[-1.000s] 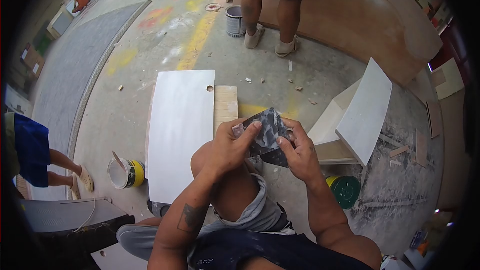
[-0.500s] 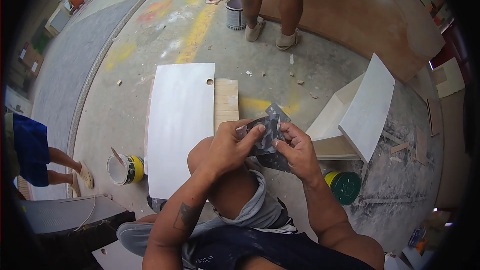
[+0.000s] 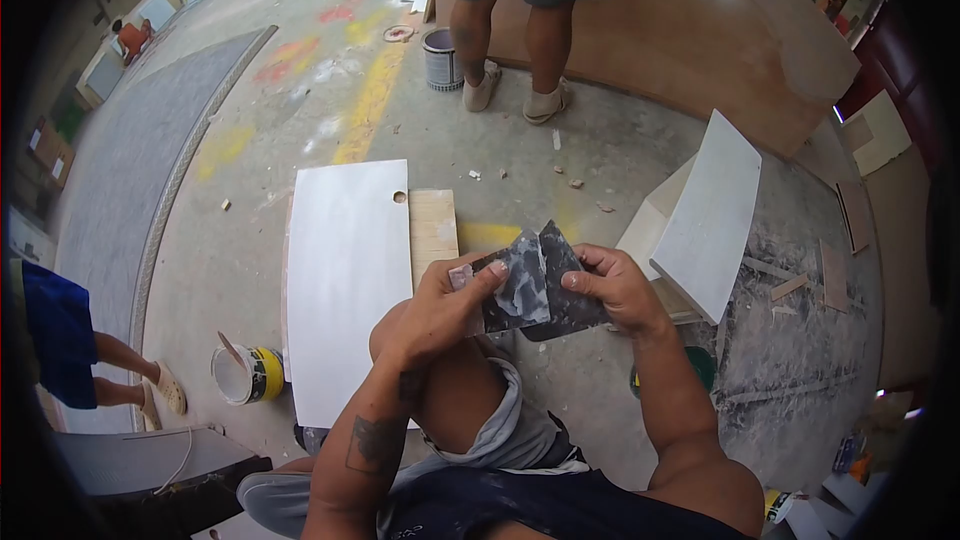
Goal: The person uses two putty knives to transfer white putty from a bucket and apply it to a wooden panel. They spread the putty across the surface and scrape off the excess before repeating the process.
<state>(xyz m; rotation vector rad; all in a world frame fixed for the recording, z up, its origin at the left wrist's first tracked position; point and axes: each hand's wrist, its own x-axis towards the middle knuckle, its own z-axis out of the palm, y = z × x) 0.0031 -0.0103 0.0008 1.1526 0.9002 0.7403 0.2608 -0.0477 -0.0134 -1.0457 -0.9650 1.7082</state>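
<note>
My left hand [image 3: 445, 300] is closed on a dark piece of sandpaper [image 3: 522, 290] smeared with white dust, its thumb lying on top. A small pinkish piece [image 3: 460, 276] shows at that hand's fingers. With thumb over and fingers beneath, my right hand [image 3: 622, 290] pinches a second dark sandpaper sheet [image 3: 565, 318], also dusty. The two sheets meet edge to edge in front of my knee and overlap low down. Left of my hands lies a white panel [image 3: 345, 300] with a round hole near its far corner, beside a pale wooden board [image 3: 432, 225].
An angled white-panelled box [image 3: 705, 225] stands on the right, with a green bucket [image 3: 703, 372] near my right forearm. A yellow-and-black bucket [image 3: 266, 376] holds a stick at left. Ahead, a person [image 3: 545, 40] stands by a metal can [image 3: 441, 62]; another person [image 3: 65, 330] is at left.
The sandpaper pieces, stacked and crossed between my fingers before, are now spread side by side. My right hand has moved a little right. The whole view has shifted slightly.
</note>
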